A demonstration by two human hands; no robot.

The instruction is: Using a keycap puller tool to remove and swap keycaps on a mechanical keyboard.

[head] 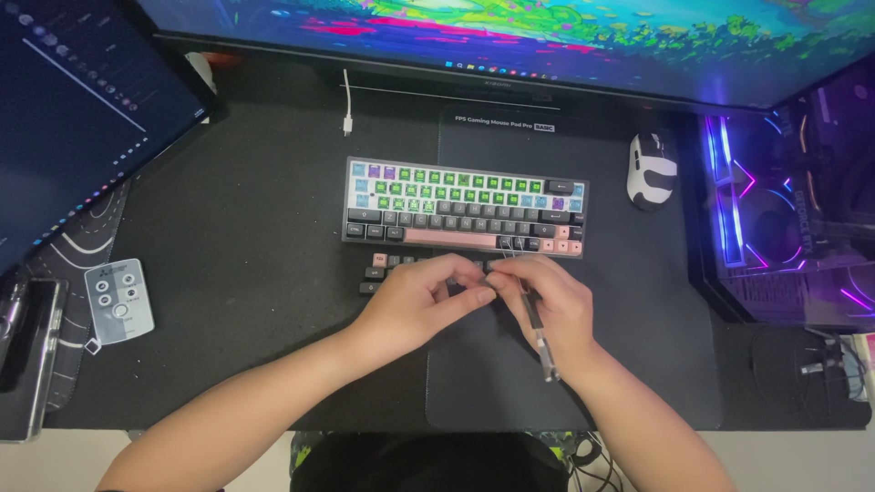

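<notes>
A small mechanical keyboard (465, 206) lies in the middle of the black desk mat, with several upper keycaps off and green switches showing. Loose dark and pink keycaps (375, 271) lie in front of it. My left hand (421, 301) pinches something small, likely a keycap, which my fingers hide. My right hand (547, 305) meets it fingertip to fingertip and grips a wire keycap puller (538, 333), its clear handle pointing toward me and its wire loops near the keyboard's lower right keys.
A white and black mouse (652, 169) sits right of the keyboard. A wide monitor (510, 41) spans the back, and a second screen (73, 109) tilts at left. A grey remote (118, 301) and a phone (32, 355) lie at left. A lit computer case (784, 210) stands at right.
</notes>
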